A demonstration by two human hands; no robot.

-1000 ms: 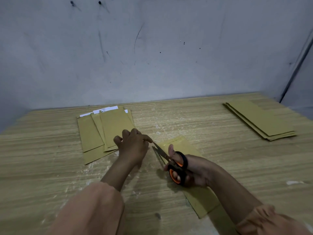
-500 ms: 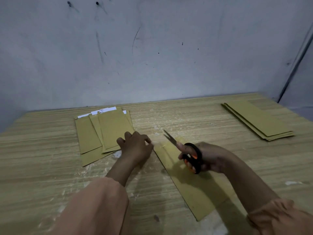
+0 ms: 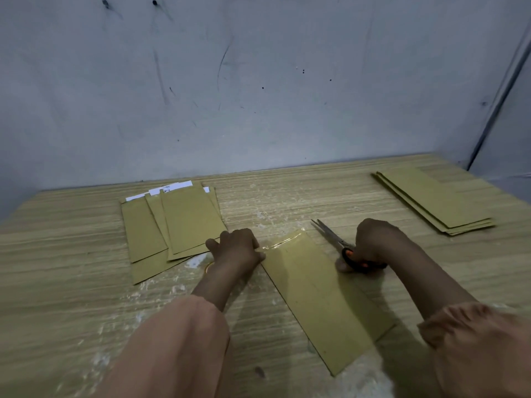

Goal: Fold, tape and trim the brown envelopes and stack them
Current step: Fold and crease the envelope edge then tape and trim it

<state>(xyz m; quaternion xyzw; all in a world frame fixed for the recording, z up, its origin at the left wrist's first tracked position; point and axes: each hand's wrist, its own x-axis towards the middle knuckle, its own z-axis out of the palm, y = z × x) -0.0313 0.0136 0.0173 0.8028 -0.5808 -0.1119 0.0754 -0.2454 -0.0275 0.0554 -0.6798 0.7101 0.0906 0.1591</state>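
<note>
A brown envelope [image 3: 316, 291] lies slanted on the table in front of me, with shiny clear tape [image 3: 283, 242] along its far end. My left hand [image 3: 237, 249] sits at that end's left corner, fingers curled over a tape roll [image 3: 209, 267] of which only a rim shows. My right hand [image 3: 373, 245] grips the orange-and-black handles of the scissors [image 3: 334, 239]. They rest low on the table just right of the envelope, blades together and pointing away to the left.
A fanned pile of brown envelopes [image 3: 175, 225] with white paper poking out lies at the back left. A neat stack of envelopes [image 3: 434, 201] lies at the back right. The wooden table [image 3: 71, 282] meets a grey wall behind.
My right hand carried the scissors off the envelope's far end to the right and lowered them beside it. My left hand stayed at the corner.
</note>
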